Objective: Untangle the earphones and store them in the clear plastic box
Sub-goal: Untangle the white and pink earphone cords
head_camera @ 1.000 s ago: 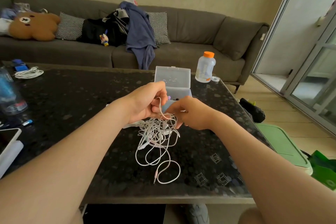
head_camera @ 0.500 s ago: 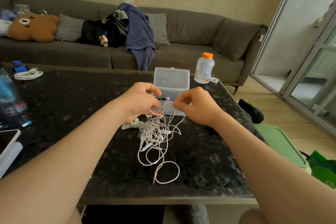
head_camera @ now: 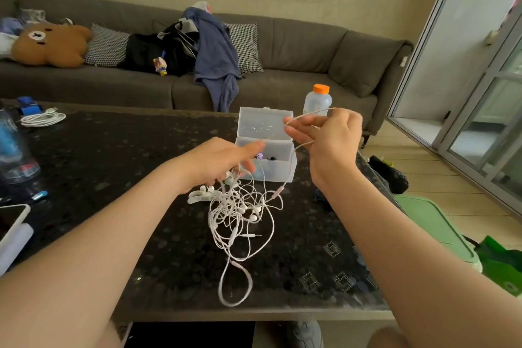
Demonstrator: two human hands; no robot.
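Observation:
A tangle of white earphones [head_camera: 240,212] lies on the black table [head_camera: 113,167], with one loop trailing toward the near edge. My left hand [head_camera: 217,161] holds the top of the tangle, its fingers blurred just in front of the clear plastic box [head_camera: 282,175]. The box stands open with its lid upright and small dark items inside. My right hand [head_camera: 330,133] is raised beside the lid and pinches one cord, which loops over its fingers and runs down into the tangle.
A bottle with an orange cap [head_camera: 317,99] stands behind the box. At the left are a clear water bottle [head_camera: 14,155], a coiled white cable [head_camera: 42,118] and a tablet [head_camera: 11,223]. A green bin lid [head_camera: 432,226] sits off the table's right edge.
My right hand has risen up and to the right, drawing one cord out of the tangle. My left hand has stayed low at the top of the tangle.

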